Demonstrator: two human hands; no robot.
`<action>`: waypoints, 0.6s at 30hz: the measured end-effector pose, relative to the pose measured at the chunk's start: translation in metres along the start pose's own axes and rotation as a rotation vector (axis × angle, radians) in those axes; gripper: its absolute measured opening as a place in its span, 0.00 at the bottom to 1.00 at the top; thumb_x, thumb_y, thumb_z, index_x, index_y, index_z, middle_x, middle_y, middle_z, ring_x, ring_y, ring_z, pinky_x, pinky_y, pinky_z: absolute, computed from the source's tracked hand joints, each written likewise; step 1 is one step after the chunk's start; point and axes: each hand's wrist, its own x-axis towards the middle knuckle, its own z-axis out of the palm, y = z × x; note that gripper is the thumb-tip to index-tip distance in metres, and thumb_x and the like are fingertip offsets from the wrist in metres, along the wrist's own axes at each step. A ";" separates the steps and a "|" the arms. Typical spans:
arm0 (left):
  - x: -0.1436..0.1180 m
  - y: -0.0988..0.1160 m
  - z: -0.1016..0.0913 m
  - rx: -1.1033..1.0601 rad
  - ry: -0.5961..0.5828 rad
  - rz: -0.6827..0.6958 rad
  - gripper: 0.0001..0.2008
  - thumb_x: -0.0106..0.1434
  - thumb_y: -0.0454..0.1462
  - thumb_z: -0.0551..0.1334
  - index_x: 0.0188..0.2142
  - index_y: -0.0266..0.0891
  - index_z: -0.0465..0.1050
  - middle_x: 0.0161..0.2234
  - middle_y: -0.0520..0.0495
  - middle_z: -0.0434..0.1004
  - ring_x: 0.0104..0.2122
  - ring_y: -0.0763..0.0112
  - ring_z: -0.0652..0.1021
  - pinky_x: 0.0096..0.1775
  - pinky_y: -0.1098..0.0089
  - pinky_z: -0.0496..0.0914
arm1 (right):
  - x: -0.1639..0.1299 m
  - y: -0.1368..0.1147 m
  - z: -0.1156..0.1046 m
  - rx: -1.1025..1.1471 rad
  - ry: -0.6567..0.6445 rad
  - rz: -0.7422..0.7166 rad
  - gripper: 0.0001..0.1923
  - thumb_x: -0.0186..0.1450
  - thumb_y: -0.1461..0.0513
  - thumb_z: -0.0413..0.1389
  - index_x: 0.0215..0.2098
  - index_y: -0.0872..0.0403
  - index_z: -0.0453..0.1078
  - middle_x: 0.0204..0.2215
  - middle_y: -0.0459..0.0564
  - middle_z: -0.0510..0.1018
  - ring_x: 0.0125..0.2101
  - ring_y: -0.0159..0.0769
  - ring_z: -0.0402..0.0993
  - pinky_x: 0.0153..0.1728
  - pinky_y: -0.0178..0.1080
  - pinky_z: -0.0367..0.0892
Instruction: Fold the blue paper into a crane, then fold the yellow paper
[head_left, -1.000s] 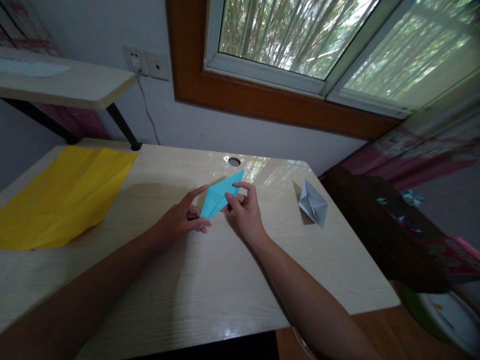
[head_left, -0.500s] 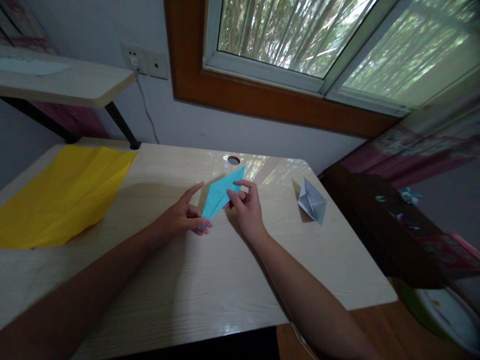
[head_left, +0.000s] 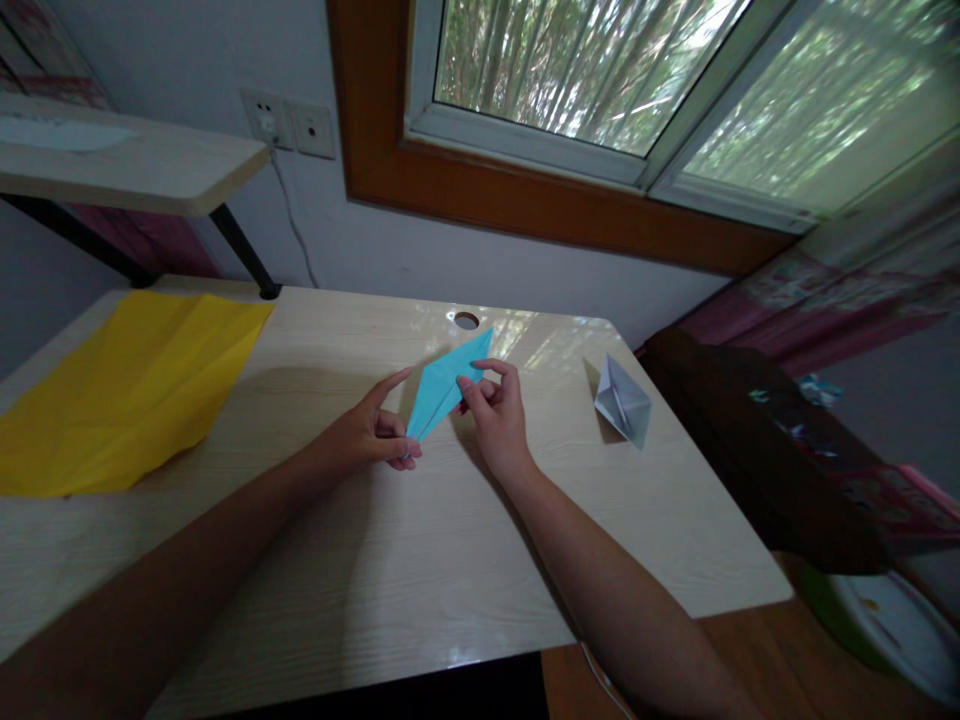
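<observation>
The pale wood-grain laminate tabletop [head_left: 420, 560] fills most of the view, with a round cable hole [head_left: 466, 320] near its far edge at twelve o'clock. A large creased sheet of yellow paper [head_left: 127, 390] lies flat at nine o'clock, well apart from the hands. At three o'clock a small folded piece of white paper [head_left: 622, 402] stands alone on the surface.

At the middle, between the two hands, is the long kite-shaped fold of light blue paper [head_left: 442, 385], its sharp tip pointing toward one o'clock and its narrow tail toward seven. It is lifted slightly, tilted off the tabletop at the far end.

The left hand [head_left: 367, 435] pinches the tail, thumb and bent fingers closed on the paper while the index finger sticks out straight, free of it. The right hand [head_left: 499, 420] has its fingers [head_left: 469, 388] closed on the right edge near the middle, thumb side hidden behind the sheet.

The blue piece looks very light and thin, stiffened only along its layered folds. It would likely crumple or lose its creases under a hard squeeze, and the tips look easiest to bend. The safest hold appears to be a light pinch on the thick layered middle or along a folded edge, rather than at the points.
</observation>
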 end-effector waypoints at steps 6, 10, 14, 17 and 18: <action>-0.001 0.002 0.002 0.006 0.016 0.008 0.56 0.57 0.36 0.73 0.74 0.46 0.37 0.26 0.56 0.78 0.27 0.65 0.83 0.33 0.65 0.77 | -0.001 -0.003 0.000 -0.018 0.008 0.004 0.16 0.67 0.54 0.61 0.48 0.47 0.62 0.19 0.34 0.70 0.22 0.31 0.73 0.27 0.34 0.68; -0.002 0.003 0.003 0.014 0.020 0.005 0.55 0.58 0.36 0.73 0.73 0.46 0.38 0.26 0.56 0.78 0.27 0.65 0.83 0.35 0.63 0.78 | -0.001 -0.003 0.000 -0.022 0.015 0.003 0.15 0.67 0.55 0.61 0.48 0.47 0.62 0.19 0.34 0.71 0.22 0.31 0.72 0.26 0.34 0.67; -0.002 0.001 0.002 0.009 0.000 0.010 0.55 0.58 0.37 0.73 0.74 0.46 0.37 0.27 0.55 0.79 0.27 0.64 0.83 0.35 0.63 0.78 | -0.002 -0.002 0.001 -0.006 0.016 0.010 0.15 0.67 0.56 0.61 0.47 0.47 0.62 0.19 0.35 0.71 0.22 0.30 0.72 0.26 0.33 0.67; -0.002 0.000 0.001 -0.006 -0.007 0.015 0.55 0.58 0.37 0.73 0.73 0.47 0.38 0.27 0.55 0.79 0.28 0.65 0.83 0.35 0.63 0.78 | -0.002 -0.001 0.001 -0.004 0.016 0.018 0.15 0.67 0.56 0.61 0.48 0.47 0.62 0.19 0.34 0.71 0.22 0.30 0.73 0.26 0.33 0.67; -0.002 0.000 0.001 -0.010 -0.006 0.015 0.55 0.58 0.37 0.73 0.73 0.47 0.38 0.27 0.55 0.79 0.28 0.65 0.83 0.35 0.63 0.78 | -0.002 0.000 0.000 -0.006 0.016 0.021 0.16 0.67 0.56 0.61 0.48 0.47 0.62 0.19 0.34 0.71 0.22 0.31 0.73 0.26 0.33 0.67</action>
